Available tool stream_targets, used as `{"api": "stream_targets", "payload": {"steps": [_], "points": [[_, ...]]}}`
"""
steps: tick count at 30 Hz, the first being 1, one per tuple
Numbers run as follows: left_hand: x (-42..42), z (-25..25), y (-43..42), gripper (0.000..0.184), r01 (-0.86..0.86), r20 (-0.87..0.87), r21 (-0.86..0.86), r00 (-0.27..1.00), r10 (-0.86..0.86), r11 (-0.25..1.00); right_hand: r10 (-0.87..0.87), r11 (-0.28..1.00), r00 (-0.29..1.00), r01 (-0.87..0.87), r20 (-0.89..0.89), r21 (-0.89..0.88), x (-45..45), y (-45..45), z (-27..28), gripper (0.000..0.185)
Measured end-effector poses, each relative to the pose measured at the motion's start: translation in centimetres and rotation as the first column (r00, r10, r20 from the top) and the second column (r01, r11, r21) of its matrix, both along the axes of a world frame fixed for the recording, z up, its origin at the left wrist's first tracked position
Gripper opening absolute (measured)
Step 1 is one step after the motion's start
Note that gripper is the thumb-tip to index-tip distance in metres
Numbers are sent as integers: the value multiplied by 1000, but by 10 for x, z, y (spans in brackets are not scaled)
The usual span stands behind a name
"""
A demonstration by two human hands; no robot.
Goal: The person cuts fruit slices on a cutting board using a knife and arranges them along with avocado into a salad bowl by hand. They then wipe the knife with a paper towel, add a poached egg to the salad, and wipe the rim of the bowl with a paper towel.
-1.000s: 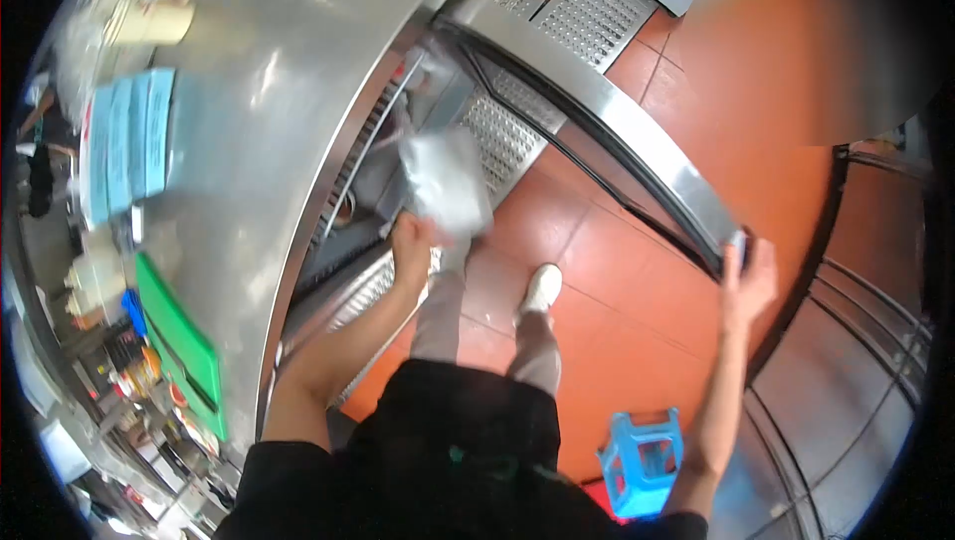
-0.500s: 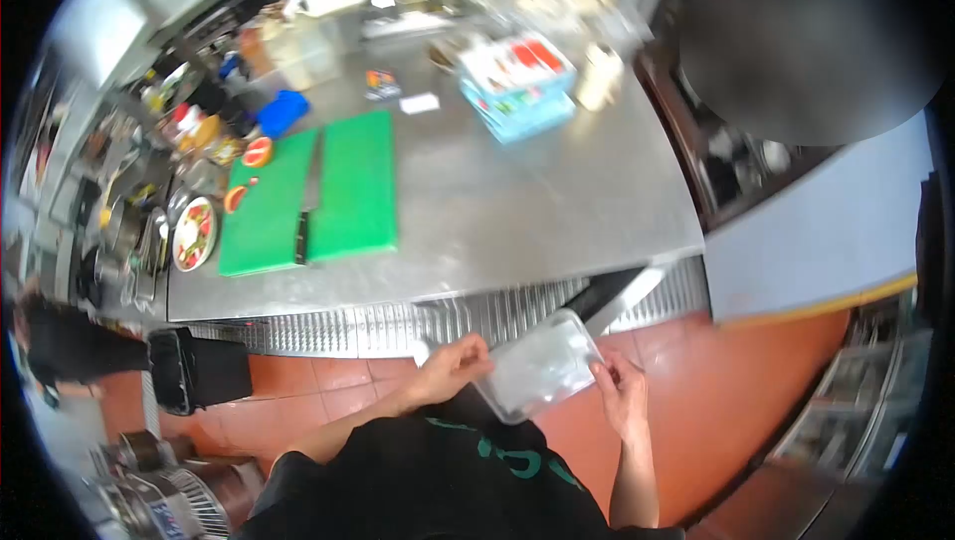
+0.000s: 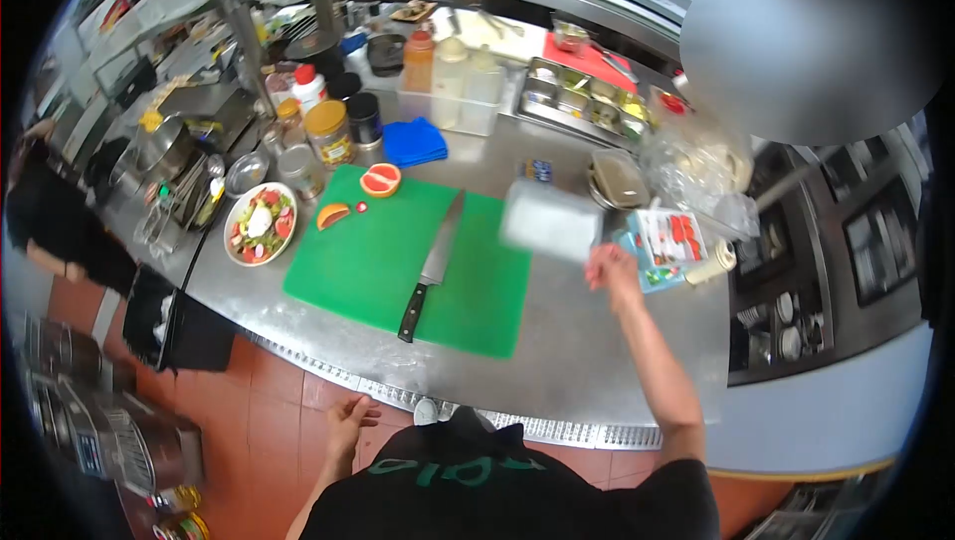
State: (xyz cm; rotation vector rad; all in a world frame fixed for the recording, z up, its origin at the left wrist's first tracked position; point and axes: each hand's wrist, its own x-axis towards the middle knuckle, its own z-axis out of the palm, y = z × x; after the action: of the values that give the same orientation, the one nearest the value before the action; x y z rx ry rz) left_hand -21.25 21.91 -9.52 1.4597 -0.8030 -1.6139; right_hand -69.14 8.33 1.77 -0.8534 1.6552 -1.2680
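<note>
My right hand [image 3: 613, 270] is closed on the near right corner of a clear plastic container [image 3: 550, 222], blurred by motion, over the steel table [image 3: 587, 351] just right of the cutting board. My left hand [image 3: 353, 415] hangs in front of the table edge, fingers apart, holding nothing. A black-handled chef's knife [image 3: 431, 267] lies on the green cutting board [image 3: 368, 281]. At the board's far left are a grapefruit half [image 3: 381, 180], a grapefruit wedge [image 3: 332, 216] and a small red piece [image 3: 361, 208]. Left of the board stands a salad bowl [image 3: 262, 224] with a white topping.
A blue-sided strawberry-print box [image 3: 671, 242] and a cream bottle [image 3: 714, 264] stand at the right. Behind are blue cloths [image 3: 414, 142], several jars, squeeze bottles and a tray of ingredient tins [image 3: 582, 102]. Another person [image 3: 65, 212] and a black bin [image 3: 174, 326] are at the left.
Both hands were on the container in front of my body. The left has let go and moved left; the right has carried the container forward over the table. The view has shifted.
</note>
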Motion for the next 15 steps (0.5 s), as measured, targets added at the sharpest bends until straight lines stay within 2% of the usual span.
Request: {"api": "stream_targets", "payload": {"steps": [2,3,4,6,7,8,10,11,13,14,15], "points": [[15,-15,23,22,-186,94,141,980,174,972,28,977,993,-4,111,-214,-31,-62,-13,13],[19,-21,38,20,-266,95,173,963,252,948,19,983,1000,-17,10,-182,-68,-109,-43,15],[22,-33,56,21,-391,115,268,920,374,881,-29,991,966,62,256,-122,-89,-152,-58,16],[27,-62,99,22,-550,187,406,832,523,730,-86,990,954,114,287,-81,-113,-232,-62,13],[35,-110,139,22,-675,210,402,725,656,618,-52,994,953,77,297,-74,-171,-299,-106,12],[35,-144,175,23,-767,233,401,614,754,500,-52,997,956,67,288,-45,-201,-349,-122,12],[19,-115,208,21,-811,506,516,548,666,275,-163,982,902,187,401,-22,-185,-382,-105,15],[25,-144,247,20,-792,541,541,585,605,282,-188,975,867,223,462,-22,-174,-388,-97,18],[34,-193,310,16,-751,596,593,652,470,289,-137,985,843,173,520,-22,-148,-390,-91,25],[44,-186,311,16,-706,652,592,703,284,390,-59,996,853,88,518,-30,-139,-374,-103,26],[53,-180,310,15,-652,705,595,704,84,470,20,999,858,1,513,-41,-129,-358,-116,28]]}}
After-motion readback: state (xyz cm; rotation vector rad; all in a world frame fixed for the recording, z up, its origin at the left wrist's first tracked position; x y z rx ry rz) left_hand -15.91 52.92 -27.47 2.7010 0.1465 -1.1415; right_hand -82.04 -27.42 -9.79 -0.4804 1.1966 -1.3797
